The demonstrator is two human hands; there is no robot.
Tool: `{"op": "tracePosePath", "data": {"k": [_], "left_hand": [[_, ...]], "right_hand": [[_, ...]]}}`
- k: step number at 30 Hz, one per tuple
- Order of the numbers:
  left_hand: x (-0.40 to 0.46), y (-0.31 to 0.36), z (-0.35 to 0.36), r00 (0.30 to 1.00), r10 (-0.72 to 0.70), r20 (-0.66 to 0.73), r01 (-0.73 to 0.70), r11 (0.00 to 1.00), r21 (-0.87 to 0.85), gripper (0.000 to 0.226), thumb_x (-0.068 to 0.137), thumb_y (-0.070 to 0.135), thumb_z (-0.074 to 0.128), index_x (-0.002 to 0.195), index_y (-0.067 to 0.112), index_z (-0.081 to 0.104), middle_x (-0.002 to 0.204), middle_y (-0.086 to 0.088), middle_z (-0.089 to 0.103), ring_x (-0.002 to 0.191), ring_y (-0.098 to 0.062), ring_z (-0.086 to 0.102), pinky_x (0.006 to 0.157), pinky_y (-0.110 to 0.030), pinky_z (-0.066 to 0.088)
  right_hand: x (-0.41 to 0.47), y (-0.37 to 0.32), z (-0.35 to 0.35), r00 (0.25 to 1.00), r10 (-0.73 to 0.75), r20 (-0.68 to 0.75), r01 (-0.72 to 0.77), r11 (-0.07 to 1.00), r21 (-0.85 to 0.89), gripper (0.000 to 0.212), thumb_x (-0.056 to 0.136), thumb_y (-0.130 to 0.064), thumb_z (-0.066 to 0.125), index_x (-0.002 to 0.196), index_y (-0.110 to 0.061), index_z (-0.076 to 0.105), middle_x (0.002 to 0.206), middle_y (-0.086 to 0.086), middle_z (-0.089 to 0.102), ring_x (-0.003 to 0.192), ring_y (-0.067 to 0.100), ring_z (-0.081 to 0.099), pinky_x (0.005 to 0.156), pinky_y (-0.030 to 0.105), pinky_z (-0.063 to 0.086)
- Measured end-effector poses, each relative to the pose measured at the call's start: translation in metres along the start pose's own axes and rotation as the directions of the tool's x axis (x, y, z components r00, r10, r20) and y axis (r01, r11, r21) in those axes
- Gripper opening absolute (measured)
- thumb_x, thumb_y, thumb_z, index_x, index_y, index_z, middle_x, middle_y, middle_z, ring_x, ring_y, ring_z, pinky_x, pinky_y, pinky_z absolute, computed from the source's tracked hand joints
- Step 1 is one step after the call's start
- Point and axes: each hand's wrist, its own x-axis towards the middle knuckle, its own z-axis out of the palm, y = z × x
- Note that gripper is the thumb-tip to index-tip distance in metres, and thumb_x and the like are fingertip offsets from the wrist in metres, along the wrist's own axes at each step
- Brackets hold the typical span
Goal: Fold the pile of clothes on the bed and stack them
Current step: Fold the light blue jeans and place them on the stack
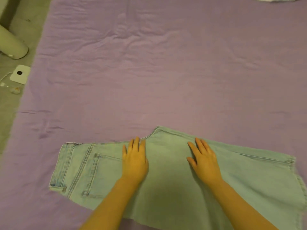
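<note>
- Smoothing is the step in hand, I judge: the purple bed sheet [166, 72] carries the light denim jeans [166, 188], lying near its front edge, already doubled leg on leg, waistband to the left
- Pressing outward from the middle, toward waistband and leg ends, should flatten the denim before the next fold
- Both hands lie flat with straight fingers, gripping nothing: the left hand [134, 161] beside the back pocket [101, 175], the right hand [205, 161] on the thigh part

Pale light-blue washed denim jeans [174, 180] with darker blue seam stitching lie on a plain lilac-purple bedsheet [149, 72].
</note>
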Motion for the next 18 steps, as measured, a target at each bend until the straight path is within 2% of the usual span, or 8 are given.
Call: {"op": "tracePosePath", "data": {"k": [2, 4, 5, 7, 8, 12, 16, 18], "left_hand": [[-0.005, 0.045, 0.011, 0.994, 0.102, 0.032, -0.102, 0.995, 0.016, 0.061, 0.096, 0.019, 0.036, 0.152, 0.021, 0.012, 0.160, -0.009, -0.001, 0.147, -0.026, -0.002, 0.118, -0.047, 0.003], [-0.006, 0.082, 0.017, 0.977, 0.209, 0.041, -0.210, 0.977, 0.033, 0.060, 0.097, 0.017, 0.034, 0.152, 0.023, 0.011, 0.160, -0.010, -0.005, 0.147, -0.027, -0.004, 0.119, -0.046, 0.005], [-0.003, 0.098, 0.017, 0.965, 0.259, 0.037, -0.261, 0.964, 0.056, 0.061, 0.097, 0.014, 0.034, 0.152, 0.022, 0.010, 0.161, -0.008, -0.006, 0.147, -0.027, -0.004, 0.119, -0.045, 0.006], [0.007, 0.123, 0.013, 0.935, 0.354, 0.037, -0.356, 0.928, 0.110, 0.062, 0.096, 0.008, 0.034, 0.152, 0.021, 0.011, 0.161, -0.005, -0.004, 0.148, -0.026, -0.003, 0.119, -0.043, 0.006], [0.012, 0.135, 0.010, 0.922, 0.386, 0.037, -0.388, 0.913, 0.127, 0.060, 0.097, 0.007, 0.035, 0.152, 0.021, 0.013, 0.161, -0.004, 0.000, 0.148, -0.025, 0.000, 0.118, -0.043, 0.007], [0.032, 0.176, 0.008, 0.877, 0.476, 0.063, -0.477, 0.852, 0.216, 0.049, 0.096, 0.013, 0.040, 0.144, 0.019, 0.033, 0.148, -0.004, 0.031, 0.140, -0.020, 0.023, 0.112, -0.033, 0.017], [0.036, 0.215, 0.017, 0.875, 0.469, 0.122, -0.485, 0.845, 0.225, 0.043, 0.096, 0.026, 0.047, 0.139, 0.022, 0.039, 0.135, -0.004, 0.042, 0.127, -0.024, 0.035, 0.104, -0.036, 0.024], [0.040, 0.228, 0.019, 0.888, 0.439, 0.136, -0.458, 0.865, 0.204, 0.041, 0.094, 0.038, 0.051, 0.133, 0.027, 0.045, 0.129, 0.000, 0.048, 0.122, -0.023, 0.038, 0.100, -0.033, 0.026]], "right_hand": [[-0.017, 0.037, -0.007, 0.998, 0.061, -0.024, -0.062, 0.998, -0.030, 0.057, 0.097, -0.047, 0.041, 0.147, -0.021, 0.034, 0.156, 0.005, 0.025, 0.145, 0.025, 0.019, 0.117, 0.045, 0.016], [-0.030, 0.079, -0.017, 0.993, 0.113, -0.035, -0.115, 0.992, -0.049, 0.069, 0.093, -0.061, 0.017, 0.146, -0.022, 0.035, 0.154, 0.002, 0.030, 0.144, 0.023, 0.023, 0.117, 0.047, 0.013], [-0.035, 0.101, -0.022, 0.990, 0.137, -0.025, -0.139, 0.988, -0.063, 0.071, 0.092, -0.062, 0.011, 0.147, -0.024, 0.033, 0.155, -0.001, 0.029, 0.145, 0.020, 0.021, 0.117, 0.046, 0.009], [-0.045, 0.143, -0.032, 0.982, 0.186, 0.003, -0.185, 0.977, -0.104, 0.056, 0.098, -0.051, 0.022, 0.148, -0.026, 0.030, 0.154, -0.004, 0.030, 0.143, 0.018, 0.023, 0.117, 0.047, 0.006], [-0.049, 0.163, -0.037, 0.980, 0.197, -0.004, -0.196, 0.972, -0.132, 0.051, 0.099, -0.046, 0.030, 0.147, -0.026, 0.032, 0.152, -0.005, 0.034, 0.140, 0.018, 0.028, 0.116, 0.046, 0.010], [-0.053, 0.213, -0.062, 0.975, 0.224, -0.002, -0.222, 0.965, -0.142, 0.040, 0.095, -0.046, 0.046, 0.132, -0.030, 0.048, 0.133, -0.006, 0.049, 0.121, 0.020, 0.043, 0.100, 0.035, 0.025], [-0.059, 0.235, -0.072, 0.968, 0.234, 0.092, -0.215, 0.960, -0.181, 0.032, 0.093, -0.051, 0.047, 0.119, -0.032, 0.048, 0.119, -0.008, 0.054, 0.114, 0.018, 0.046, 0.087, 0.032, 0.030], [-0.062, 0.244, -0.076, 0.966, 0.212, 0.146, -0.180, 0.963, -0.203, 0.015, 0.092, -0.048, 0.049, 0.097, -0.034, 0.051, 0.102, -0.006, 0.057, 0.111, 0.020, 0.048, 0.082, 0.032, 0.027]]}}
